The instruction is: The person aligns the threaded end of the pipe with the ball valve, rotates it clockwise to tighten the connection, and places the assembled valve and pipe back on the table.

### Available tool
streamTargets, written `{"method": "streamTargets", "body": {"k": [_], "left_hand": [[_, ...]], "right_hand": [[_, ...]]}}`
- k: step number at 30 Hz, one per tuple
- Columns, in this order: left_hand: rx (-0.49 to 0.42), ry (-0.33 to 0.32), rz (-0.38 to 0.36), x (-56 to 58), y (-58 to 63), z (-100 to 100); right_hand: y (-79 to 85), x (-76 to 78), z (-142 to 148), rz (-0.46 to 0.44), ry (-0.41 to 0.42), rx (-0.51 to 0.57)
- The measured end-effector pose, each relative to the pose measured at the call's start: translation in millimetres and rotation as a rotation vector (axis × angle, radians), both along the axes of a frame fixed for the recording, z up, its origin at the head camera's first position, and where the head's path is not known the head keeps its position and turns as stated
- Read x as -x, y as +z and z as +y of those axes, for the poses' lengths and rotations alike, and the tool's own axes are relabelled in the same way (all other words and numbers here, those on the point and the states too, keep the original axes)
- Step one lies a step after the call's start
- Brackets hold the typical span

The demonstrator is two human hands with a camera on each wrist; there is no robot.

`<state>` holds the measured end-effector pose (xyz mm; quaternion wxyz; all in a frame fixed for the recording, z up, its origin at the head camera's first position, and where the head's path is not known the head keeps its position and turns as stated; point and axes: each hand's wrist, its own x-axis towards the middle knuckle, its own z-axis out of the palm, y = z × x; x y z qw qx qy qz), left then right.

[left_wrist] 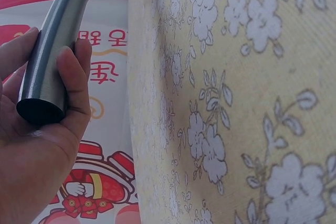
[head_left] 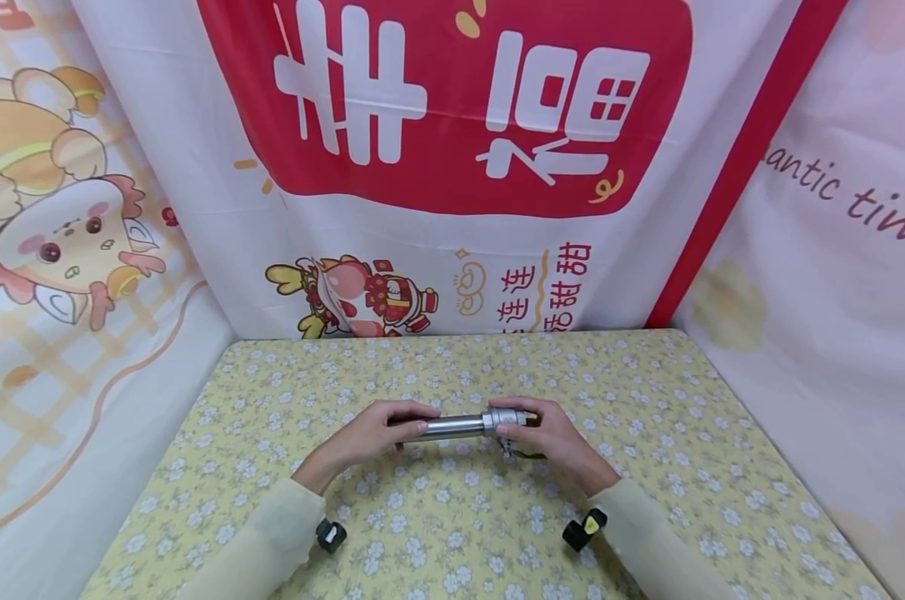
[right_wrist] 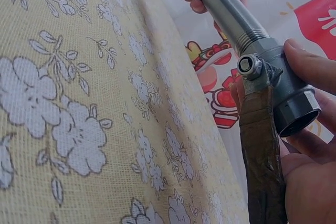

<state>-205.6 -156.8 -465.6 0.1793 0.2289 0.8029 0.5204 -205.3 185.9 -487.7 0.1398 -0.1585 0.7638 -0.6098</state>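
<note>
Crosswise, pipe (head_left: 456, 427) between both hands (head_left: 373, 429) (head_left: 559, 435)

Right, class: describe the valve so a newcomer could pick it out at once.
Start at the flowered tablecloth, then find the metal pipe held over it. The valve sits at the pipe's end, gripped by the right hand; unlike the pipe, it carries a long brown handle.

Pipe (left_wrist: 60, 19): smooth, glossy metal. Valve (right_wrist: 287, 74): metal. Handle (right_wrist: 259, 145): wrinkled. Tablecloth (right_wrist: 31, 198): matt, woven cloth.

head view high, facing forward-down; wrist views close, sharing pipe (left_wrist: 55, 45)
</note>
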Motion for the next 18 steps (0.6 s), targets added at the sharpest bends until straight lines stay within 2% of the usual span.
{"method": "streamTargets", "body": {"k": [6, 18], "left_hand": [[0.003, -0.012, 0.007, 0.7, -1.2, -0.5], [0.003, -0.014, 0.023, 1.0, -4.4, -0.4]], "right_hand": [[1.3, -1.2, 0.6, -0.028, 0.002, 0.008], [-0.8, -0.6, 1.0, -0.023, 0.004, 0.003]]}}
